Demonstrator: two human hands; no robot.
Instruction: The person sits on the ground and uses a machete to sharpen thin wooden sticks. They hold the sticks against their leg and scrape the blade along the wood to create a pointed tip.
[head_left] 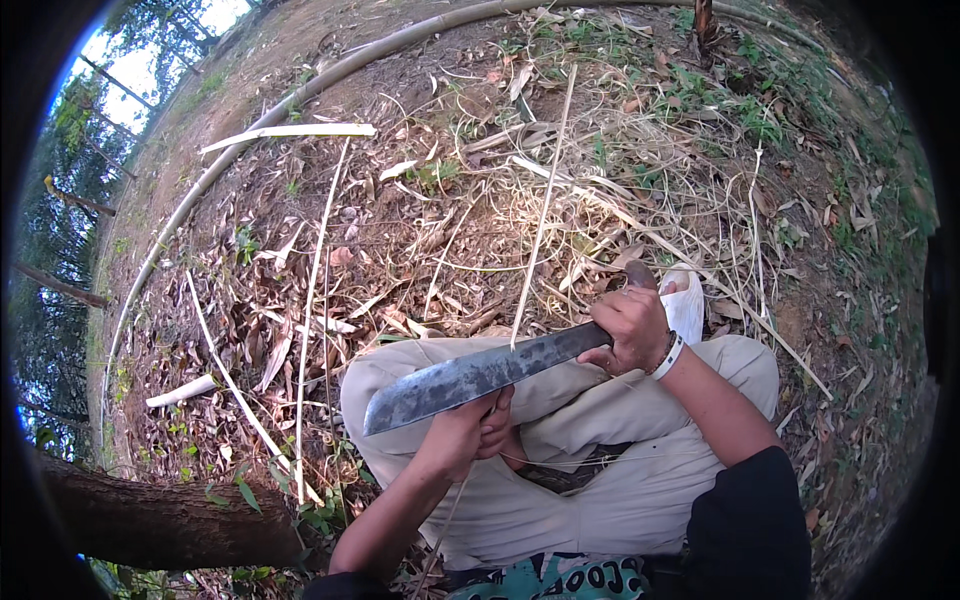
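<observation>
Head view. On my feed, a white object [688, 303] sits just beyond the right hand [632, 325], near the right knee (pouch or foot covering, I cannot tell from here).

Hand pose: the right forearm enters from the lower right; its hand is closed around the handle of one machete [490, 370]. The machete lies across the front of the body, above the folded legs in light trousers [640, 428], blade tip toward the left. The left forearm rises from the lower left; the left hand [466, 432] is curled just below the blade, and a thin strip [443, 535] trails from its grip toward the lower edge. A long strip [545, 210] runs from the ground to the blade's far edge; I cannot confirm whether both are one piece.

Count: two hands, one machete, one white wristband [668, 357] on the right wrist, one curved pole [345, 68] along the far ground, one tree trunk [170, 520] at lower left, one short pale piece [180, 391] at left. Dry leaves [275, 355] litter the ground, uncounted.
</observation>
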